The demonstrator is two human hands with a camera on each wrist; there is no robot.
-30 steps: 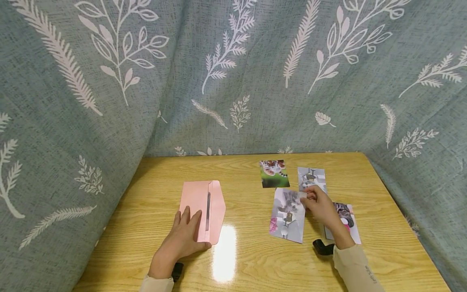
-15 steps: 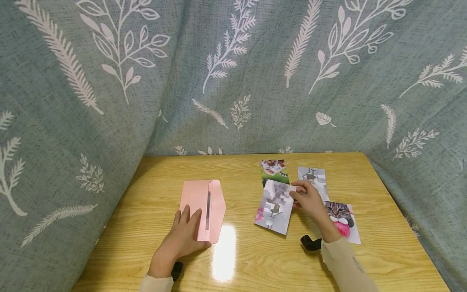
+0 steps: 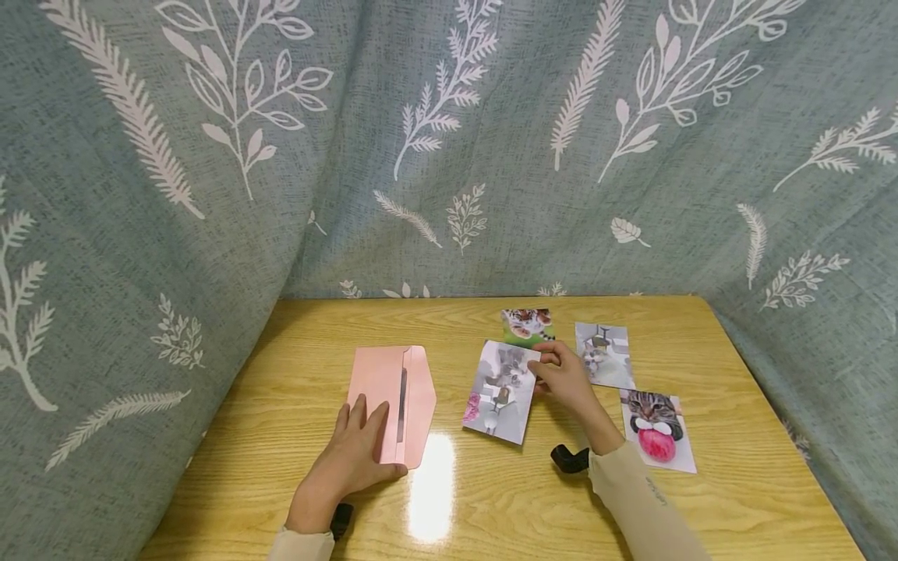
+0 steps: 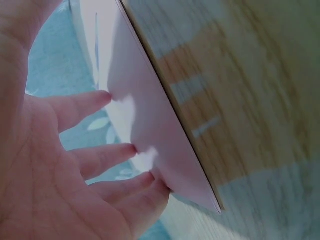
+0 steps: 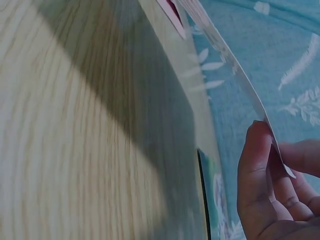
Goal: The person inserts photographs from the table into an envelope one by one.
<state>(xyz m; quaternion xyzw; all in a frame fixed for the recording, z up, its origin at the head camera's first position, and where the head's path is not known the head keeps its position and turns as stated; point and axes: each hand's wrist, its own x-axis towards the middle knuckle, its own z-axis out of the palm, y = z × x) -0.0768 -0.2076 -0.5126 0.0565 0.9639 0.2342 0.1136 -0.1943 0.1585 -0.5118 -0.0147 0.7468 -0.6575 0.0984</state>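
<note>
A pink envelope lies on the left of the table, its pointed flap unfolded to the right and a dark strip showing in its slot. My left hand rests on its lower part with fingers spread; the left wrist view shows fingertips touching the paper. My right hand pinches the right edge of a photo card with a grey cat and a pink flower. Seen edge-on in the right wrist view, this card is held above the table between thumb and fingers.
A tiger photo lies behind the held card, partly covered by it. To the right lie a grey photo and a cat photo with a pink ball shape. A patterned curtain hangs along the table's back.
My right hand has carried the cat photo card leftward, toward the envelope, uncovering the cards on the right. The left hand has stayed in place on the envelope.
</note>
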